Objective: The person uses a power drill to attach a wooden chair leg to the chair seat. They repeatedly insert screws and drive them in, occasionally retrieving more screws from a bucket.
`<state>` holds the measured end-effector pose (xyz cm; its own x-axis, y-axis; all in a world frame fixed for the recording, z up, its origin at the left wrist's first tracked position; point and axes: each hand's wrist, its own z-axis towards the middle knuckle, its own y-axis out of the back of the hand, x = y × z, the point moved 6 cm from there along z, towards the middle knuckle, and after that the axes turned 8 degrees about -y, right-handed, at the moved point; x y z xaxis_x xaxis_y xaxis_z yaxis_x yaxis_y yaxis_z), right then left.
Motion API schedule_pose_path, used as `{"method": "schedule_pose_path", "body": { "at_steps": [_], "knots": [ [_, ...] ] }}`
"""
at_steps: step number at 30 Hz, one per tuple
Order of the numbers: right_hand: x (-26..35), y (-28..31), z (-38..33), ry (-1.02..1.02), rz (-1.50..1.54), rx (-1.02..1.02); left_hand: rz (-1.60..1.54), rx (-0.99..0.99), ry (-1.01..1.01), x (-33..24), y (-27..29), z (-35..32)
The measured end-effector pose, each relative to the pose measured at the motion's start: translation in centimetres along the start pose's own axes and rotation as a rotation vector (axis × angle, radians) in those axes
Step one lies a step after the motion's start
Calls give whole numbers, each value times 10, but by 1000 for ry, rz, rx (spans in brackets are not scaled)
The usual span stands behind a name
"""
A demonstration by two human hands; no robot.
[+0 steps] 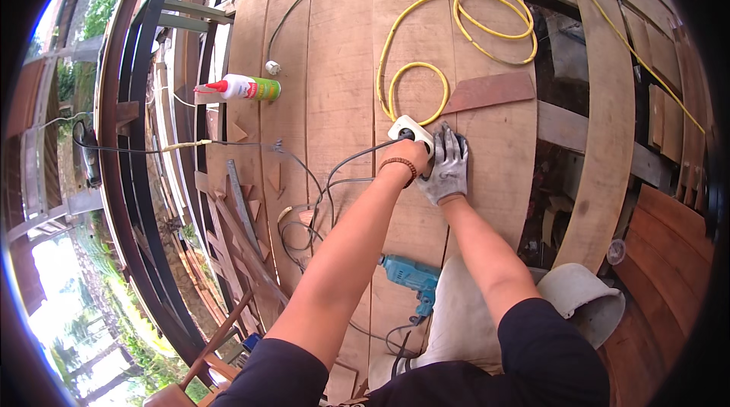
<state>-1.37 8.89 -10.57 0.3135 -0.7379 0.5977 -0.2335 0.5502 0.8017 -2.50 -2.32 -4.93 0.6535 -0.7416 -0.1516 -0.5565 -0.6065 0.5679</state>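
Observation:
A white power strip [402, 124] lies on the wooden planks with a black plug [406, 134] in one of its sockets. My left hand [411, 154], bare and with a beaded bracelet at the wrist, is closed over the strip's near part; its fingers seem wrapped round another dark plug, mostly hidden. My right hand [449, 165], in a grey-white work glove, rests along the strip's right side with fingers stretched out. Dark cords [332, 179] run leftward from the strip. Nearer my body, a teal power drill [411, 274] lies on the planks.
Yellow cable [391, 42] loops beyond the strip, near a reddish board offcut [494, 93]. A glue bottle [251, 88] with a red cap lies left. Wood scraps [247, 228] clutter the left edge. A pale bucket-like container [582, 300] sits right, beside gaps between planks.

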Motion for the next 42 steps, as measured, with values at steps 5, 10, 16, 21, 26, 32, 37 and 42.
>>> {"method": "schedule_pose_path", "body": {
  "at_steps": [5, 10, 16, 21, 26, 32, 37, 42],
  "knots": [
    [6, -17, 8, -29, -186, -18, 289, 37, -200, 7, -24, 34],
    [4, -20, 8, -53, -276, 96, 158, -10, -207, -8, -8, -7],
    [-6, -24, 5, 7, -182, -49, -48, -66, -270, -2, 11, -59],
    [8, -5, 9, -71, -195, -40, -30, 70, -157, 118, -27, -140],
    [16, -1, 11, -62, -194, -89, -106, -754, -469, 150, 61, -134],
    [19, -1, 7, 7, -137, -117, -263, -1125, -149, 217, 261, 71],
    [11, -3, 9, -28, -74, -92, -69, -895, 109, 258, 298, 190],
    [7, -3, 9, -23, -50, -81, 15, -740, 256, 313, 297, 244]
  ]
}}
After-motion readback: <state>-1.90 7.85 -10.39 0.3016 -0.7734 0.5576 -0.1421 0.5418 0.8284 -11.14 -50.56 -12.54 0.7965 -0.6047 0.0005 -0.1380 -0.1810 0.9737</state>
